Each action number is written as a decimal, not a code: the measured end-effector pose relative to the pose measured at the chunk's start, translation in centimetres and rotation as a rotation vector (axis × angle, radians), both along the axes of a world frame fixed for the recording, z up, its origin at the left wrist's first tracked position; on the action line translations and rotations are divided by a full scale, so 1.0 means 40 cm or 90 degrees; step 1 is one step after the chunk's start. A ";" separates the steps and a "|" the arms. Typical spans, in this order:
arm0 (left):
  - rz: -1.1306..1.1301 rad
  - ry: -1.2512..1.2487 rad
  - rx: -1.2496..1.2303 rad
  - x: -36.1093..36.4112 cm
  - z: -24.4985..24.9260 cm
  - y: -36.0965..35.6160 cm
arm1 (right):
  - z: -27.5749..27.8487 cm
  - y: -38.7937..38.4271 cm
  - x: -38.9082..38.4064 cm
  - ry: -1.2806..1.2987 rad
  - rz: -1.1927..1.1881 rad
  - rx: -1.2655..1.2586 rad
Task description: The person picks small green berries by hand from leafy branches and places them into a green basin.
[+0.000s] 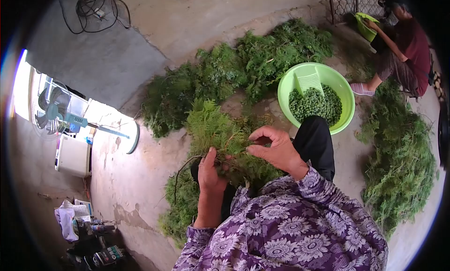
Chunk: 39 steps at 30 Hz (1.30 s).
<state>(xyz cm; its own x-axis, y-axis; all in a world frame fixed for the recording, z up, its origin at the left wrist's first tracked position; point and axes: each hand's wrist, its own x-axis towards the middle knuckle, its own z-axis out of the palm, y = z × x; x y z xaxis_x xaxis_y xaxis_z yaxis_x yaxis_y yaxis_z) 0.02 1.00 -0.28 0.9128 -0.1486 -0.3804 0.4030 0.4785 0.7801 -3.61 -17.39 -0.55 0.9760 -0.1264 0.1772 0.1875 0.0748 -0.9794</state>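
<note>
A leafy green branch (211,125) lies across my lap, its feathery sprays pointing away from me. My left hand (212,173) is closed around its stems, the thumb on top. Just right of the foliage is my right hand (277,150), thumb and index finger curved toward each other with a gap between the tips; nothing visible is between them. Beyond my right knee stands a light green basin (348,95) with a ribbed washboard part, holding many small round green berries (311,106).
Piles of cut branches lie ahead (281,48) and to the right (398,163). A seated person (412,50) at the upper right handles a yellow-green bag (365,27). A standing fan (58,111), a white box (74,154) and a coiled cable (96,10) are on the left.
</note>
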 end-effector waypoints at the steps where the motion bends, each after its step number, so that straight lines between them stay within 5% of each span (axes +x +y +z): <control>1: 0.014 0.010 0.002 0.002 0.003 -0.004 | -0.008 0.003 0.003 0.006 0.000 -0.002; 3: 0.035 0.028 0.003 0.003 -0.005 -0.003 | -0.030 0.015 0.009 -0.138 -0.027 -0.150; 7: 0.015 0.027 0.016 0.009 -0.016 0.000 | -0.029 0.045 0.010 -0.178 -0.092 -0.316; 14: 0.037 -0.003 0.067 0.001 -0.003 0.000 | -0.053 0.064 0.027 -0.169 -0.078 -0.397; 16: 0.009 0.003 0.070 0.000 -0.006 0.013 | -0.039 0.054 0.031 -0.091 0.050 -0.349; 25: -0.071 0.013 0.047 -0.002 -0.010 0.003 | -0.054 0.042 0.044 -0.115 0.023 -0.146; 32: -0.106 0.019 0.033 -0.015 0.027 -0.025 | -0.076 0.035 0.055 -0.086 -0.047 -0.134; 37: -0.088 0.045 0.076 -0.011 0.018 0.022 | -0.100 -0.082 0.093 0.143 -0.074 0.560; 39: -0.089 0.059 0.075 -0.011 0.009 0.024 | -0.108 -0.085 0.081 0.153 -0.028 0.546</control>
<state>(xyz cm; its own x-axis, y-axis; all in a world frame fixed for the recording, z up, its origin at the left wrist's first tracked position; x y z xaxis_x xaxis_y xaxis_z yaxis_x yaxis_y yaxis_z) -0.41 1.96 0.10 0.8465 -0.2210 -0.4843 0.5320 0.3205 0.7837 -0.39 -20.80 -4.87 0.9658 -0.1593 -0.2047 0.0039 0.7979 -0.6028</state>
